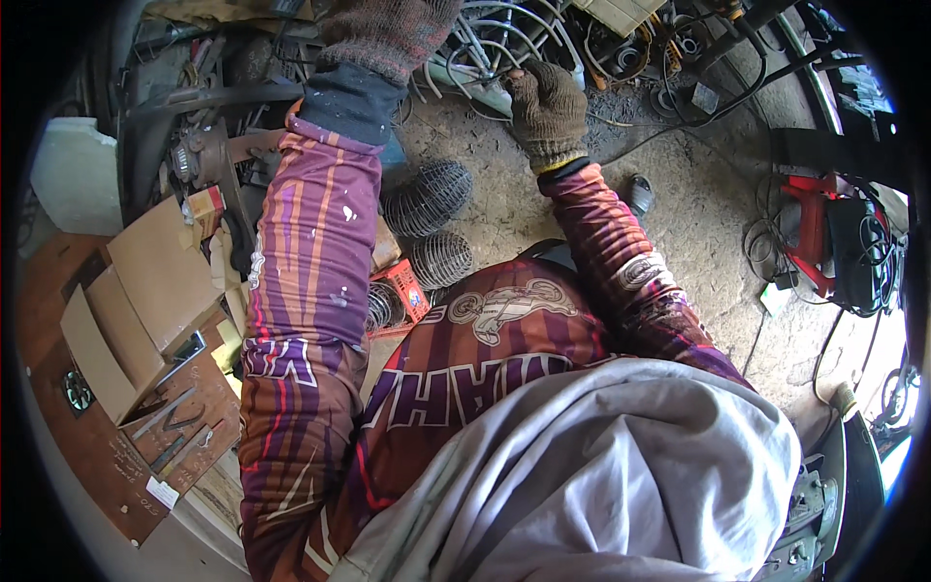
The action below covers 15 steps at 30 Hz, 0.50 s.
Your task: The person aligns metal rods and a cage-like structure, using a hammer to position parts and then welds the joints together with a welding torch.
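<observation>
My left hand (386, 37), in a dark reddish-brown knitted glove, reaches to the upper edge of the picture. Its fingers run out of view, so their pose is hidden. To its right, my right hand (549, 114) wears a brown knitted glove with a yellow hem. The fingers are curled closed, and whatever they may grip cannot be made out. Just beyond it lies a tangle of pale hoses or cables (490, 44) over light grey curved parts. Coiled dark metal springs (429, 198) rest on the floor below my left hand.
Left stands a brown board table (73, 456) with an open cardboard box (160, 276) and several hand tools. A red crate (405, 296) sits near my body. On the right are a red-and-black machine (815, 233) with cords and a black cable (722, 116) crossing the concrete floor.
</observation>
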Available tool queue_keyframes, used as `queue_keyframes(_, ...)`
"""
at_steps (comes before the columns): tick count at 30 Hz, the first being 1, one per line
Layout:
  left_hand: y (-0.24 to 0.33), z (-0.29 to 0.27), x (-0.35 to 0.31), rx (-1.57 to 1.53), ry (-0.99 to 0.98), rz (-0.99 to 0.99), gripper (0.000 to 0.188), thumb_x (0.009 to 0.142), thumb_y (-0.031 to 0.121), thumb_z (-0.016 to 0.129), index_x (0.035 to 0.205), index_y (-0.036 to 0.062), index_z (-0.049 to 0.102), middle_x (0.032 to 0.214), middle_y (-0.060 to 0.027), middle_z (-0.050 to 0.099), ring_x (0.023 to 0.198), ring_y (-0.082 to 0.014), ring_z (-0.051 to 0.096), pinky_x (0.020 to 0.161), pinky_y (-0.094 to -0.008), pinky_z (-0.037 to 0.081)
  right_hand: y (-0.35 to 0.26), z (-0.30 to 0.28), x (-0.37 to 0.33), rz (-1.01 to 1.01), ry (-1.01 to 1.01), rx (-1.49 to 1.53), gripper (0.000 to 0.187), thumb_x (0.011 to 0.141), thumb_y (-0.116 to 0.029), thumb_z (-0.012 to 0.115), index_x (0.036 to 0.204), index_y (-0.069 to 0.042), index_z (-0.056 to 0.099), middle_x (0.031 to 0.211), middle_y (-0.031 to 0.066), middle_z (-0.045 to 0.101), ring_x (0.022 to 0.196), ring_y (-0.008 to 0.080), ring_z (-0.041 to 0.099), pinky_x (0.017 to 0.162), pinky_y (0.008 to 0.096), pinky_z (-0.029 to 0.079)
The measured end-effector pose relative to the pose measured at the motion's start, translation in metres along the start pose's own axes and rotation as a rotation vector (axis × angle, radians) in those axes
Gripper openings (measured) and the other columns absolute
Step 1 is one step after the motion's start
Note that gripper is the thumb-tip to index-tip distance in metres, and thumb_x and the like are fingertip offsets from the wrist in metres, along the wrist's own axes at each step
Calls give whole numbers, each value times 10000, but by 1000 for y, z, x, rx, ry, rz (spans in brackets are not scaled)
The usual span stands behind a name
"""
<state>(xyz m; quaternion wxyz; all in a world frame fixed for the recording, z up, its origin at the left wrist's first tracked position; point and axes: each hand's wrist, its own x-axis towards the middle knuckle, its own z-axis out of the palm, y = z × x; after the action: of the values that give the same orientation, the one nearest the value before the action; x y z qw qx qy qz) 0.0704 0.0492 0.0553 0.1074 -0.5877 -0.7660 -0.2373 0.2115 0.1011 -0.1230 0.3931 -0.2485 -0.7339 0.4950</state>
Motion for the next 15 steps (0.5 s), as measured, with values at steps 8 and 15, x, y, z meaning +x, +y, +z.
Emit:
queue_keyframes(8,-36,26,-17,-1337,-82,44,331,1003,302,595,1129,-3,613,1229,-184,618,1108,-299,630,914,-408,534,-1,-3,-5,129,-55,110,451,921,-485,627,999,-55,737,894,175,703,861,368,682,767,426,524)
queue_keyframes(15,-76,38,-28,-309,-29,51,396,984,351,636,1124,-19,629,1236,-170,607,1159,-264,600,1014,-387,487,-19,-19,-5,227,-142,107,490,898,-488,671,1042,-23,726,931,187,728,883,334,706,786,391,540)
